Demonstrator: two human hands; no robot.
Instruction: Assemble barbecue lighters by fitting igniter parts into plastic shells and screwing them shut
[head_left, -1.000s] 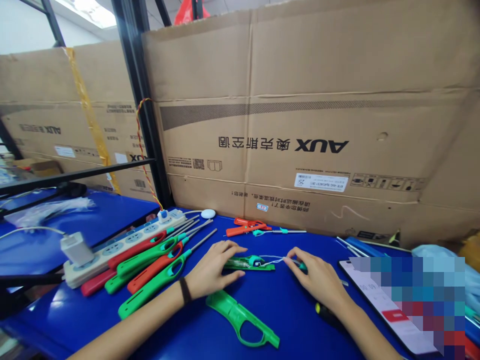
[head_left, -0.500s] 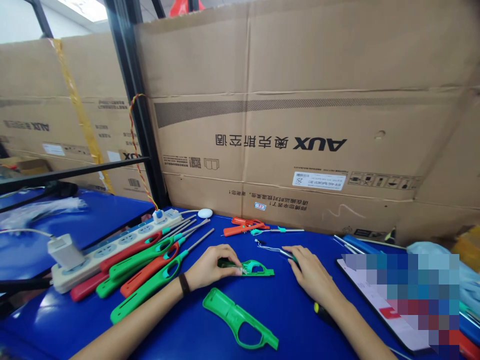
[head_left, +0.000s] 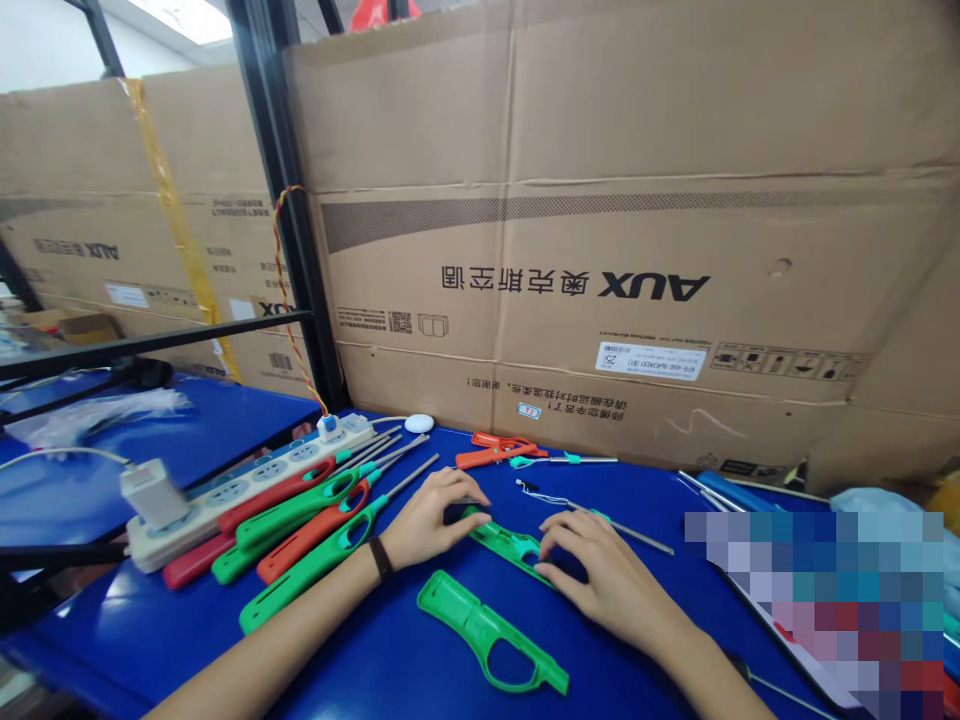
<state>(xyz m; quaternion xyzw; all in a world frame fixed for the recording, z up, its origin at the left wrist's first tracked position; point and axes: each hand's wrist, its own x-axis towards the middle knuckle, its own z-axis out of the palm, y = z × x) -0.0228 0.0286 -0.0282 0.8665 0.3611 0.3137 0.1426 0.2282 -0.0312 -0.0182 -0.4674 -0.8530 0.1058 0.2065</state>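
My left hand (head_left: 433, 515) and my right hand (head_left: 604, 578) both rest on a green lighter handle half (head_left: 510, 543) lying on the blue table (head_left: 390, 660). The left fingers pinch its far end, and the right fingers curl over its near end. Just beyond the hands lies a thin metal tube with a white wire (head_left: 592, 510). A second green handle shell (head_left: 487, 632) lies loose in front of my hands.
Several assembled green and red long lighters (head_left: 315, 520) lie at the left beside a white power strip (head_left: 247, 480). An orange handle (head_left: 495, 450) sits by the cardboard box wall (head_left: 600, 250). A screwdriver (head_left: 780, 690) and paperwork lie at the right.
My right hand let go of the tube with the wire and moved left onto the green handle half. That half has turned, its near end swinging toward me.
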